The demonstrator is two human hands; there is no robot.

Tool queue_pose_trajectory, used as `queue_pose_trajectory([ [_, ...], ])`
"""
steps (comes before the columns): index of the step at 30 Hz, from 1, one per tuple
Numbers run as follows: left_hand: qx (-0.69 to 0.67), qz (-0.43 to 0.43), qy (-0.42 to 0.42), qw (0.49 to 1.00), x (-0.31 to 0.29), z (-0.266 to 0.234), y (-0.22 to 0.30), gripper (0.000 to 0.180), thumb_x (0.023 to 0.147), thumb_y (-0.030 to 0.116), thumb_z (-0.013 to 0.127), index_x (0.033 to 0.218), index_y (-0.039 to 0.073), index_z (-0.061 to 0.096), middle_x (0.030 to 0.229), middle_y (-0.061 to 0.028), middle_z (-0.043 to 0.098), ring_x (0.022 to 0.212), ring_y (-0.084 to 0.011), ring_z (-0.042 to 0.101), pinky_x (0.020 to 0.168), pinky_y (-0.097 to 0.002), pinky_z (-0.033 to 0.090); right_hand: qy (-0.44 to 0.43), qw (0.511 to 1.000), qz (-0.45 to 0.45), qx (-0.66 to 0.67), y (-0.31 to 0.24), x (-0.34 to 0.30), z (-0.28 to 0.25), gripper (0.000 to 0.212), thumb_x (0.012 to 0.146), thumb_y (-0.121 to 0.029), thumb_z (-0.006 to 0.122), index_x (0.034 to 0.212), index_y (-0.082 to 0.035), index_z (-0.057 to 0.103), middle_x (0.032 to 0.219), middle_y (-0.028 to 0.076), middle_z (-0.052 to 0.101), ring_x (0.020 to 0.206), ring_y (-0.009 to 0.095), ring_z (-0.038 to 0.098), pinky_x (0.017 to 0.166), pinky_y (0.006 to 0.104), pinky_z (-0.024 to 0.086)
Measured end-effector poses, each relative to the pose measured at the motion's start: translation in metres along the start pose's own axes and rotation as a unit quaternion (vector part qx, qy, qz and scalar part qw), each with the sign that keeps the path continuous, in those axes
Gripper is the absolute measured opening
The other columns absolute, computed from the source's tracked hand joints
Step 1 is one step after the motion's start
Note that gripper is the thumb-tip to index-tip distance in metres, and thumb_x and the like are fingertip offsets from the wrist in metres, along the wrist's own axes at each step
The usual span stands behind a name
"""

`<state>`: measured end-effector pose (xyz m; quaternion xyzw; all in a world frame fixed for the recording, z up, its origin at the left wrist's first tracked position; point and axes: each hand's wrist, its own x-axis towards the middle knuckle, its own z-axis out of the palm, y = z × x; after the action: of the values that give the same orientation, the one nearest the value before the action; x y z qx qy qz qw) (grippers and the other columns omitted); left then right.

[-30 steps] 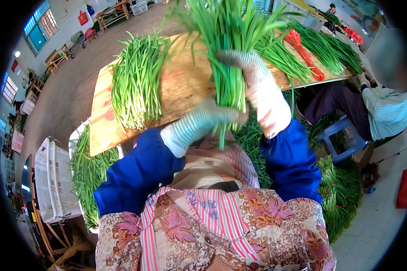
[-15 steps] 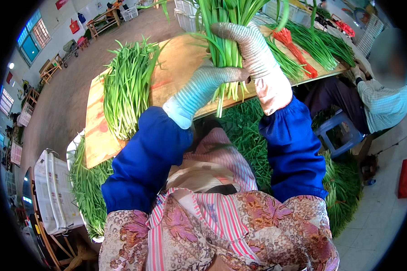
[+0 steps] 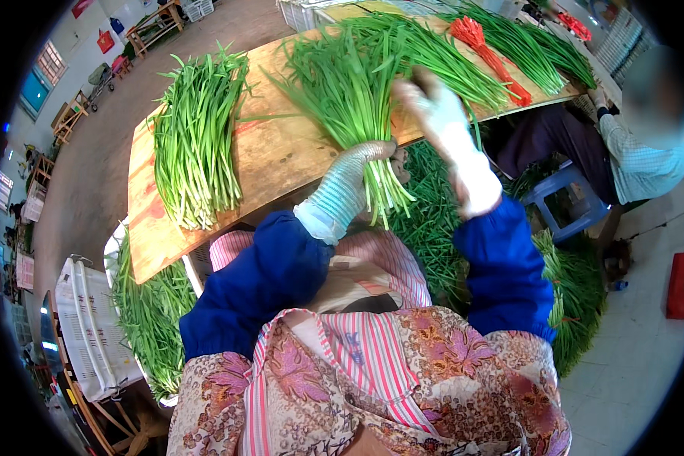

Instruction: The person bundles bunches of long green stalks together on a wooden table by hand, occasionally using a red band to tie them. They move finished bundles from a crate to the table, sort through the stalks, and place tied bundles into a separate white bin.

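The green bundle [image 3: 346, 95] has lowered onto the wooden board [image 3: 270, 156], pale ends [image 3: 384, 194] past the board's near edge. Left hand [image 3: 346, 178] clasps it there; right hand [image 3: 439, 114] looks released beside it. If left grip loosens, stalks could slip off the board.

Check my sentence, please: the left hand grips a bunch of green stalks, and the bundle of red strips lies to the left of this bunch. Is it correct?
Not the side: in the head view, the bundle of red strips lies to the right of the bunch of green stalks. The left hand does grip that bunch.
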<state>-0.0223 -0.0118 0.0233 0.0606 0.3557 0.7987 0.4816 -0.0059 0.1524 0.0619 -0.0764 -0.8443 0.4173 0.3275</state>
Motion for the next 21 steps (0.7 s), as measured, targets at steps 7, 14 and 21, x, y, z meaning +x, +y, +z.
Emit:
queue_pose_trajectory([
  [7,-0.029,0.076,0.013,0.997,0.0,0.014,-0.01,0.025,0.083,0.023,0.062,0.098,0.004,0.057,0.083,-0.0107,0.063,0.071,-0.0264,0.063,0.066,-0.0389,0.053,-0.098,0.918,-0.36,-0.135,-0.038,-0.111,-0.031,0.029,0.068,-0.015,0.067,0.096,-0.006,0.063,0.081,0.007,0.056,0.066,0.026,0.058,0.056,0.0347,0.048],
  [14,-0.104,0.08,-0.022,0.991,0.019,0.004,-0.016,0.023,0.085,0.02,0.059,0.101,0.003,0.055,0.088,-0.0132,0.063,0.07,-0.0299,0.063,0.062,-0.0423,0.054,-0.008,0.935,-0.291,-0.203,-0.02,-0.122,-0.009,0.025,0.069,0.0,0.064,0.094,-0.006,0.063,0.086,0.011,0.059,0.068,0.028,0.061,0.056,0.0334,0.049],
  [21,-0.106,0.073,-0.082,0.988,0.024,-0.006,-0.007,0.02,0.086,0.016,0.057,0.098,0.0,0.055,0.083,-0.0099,0.061,0.076,-0.0227,0.062,0.07,-0.0366,0.053,0.025,0.925,-0.34,-0.167,-0.03,-0.115,-0.01,0.026,0.067,-0.006,0.062,0.093,-0.008,0.06,0.086,0.009,0.057,0.066,0.026,0.059,0.053,0.0346,0.048],
])
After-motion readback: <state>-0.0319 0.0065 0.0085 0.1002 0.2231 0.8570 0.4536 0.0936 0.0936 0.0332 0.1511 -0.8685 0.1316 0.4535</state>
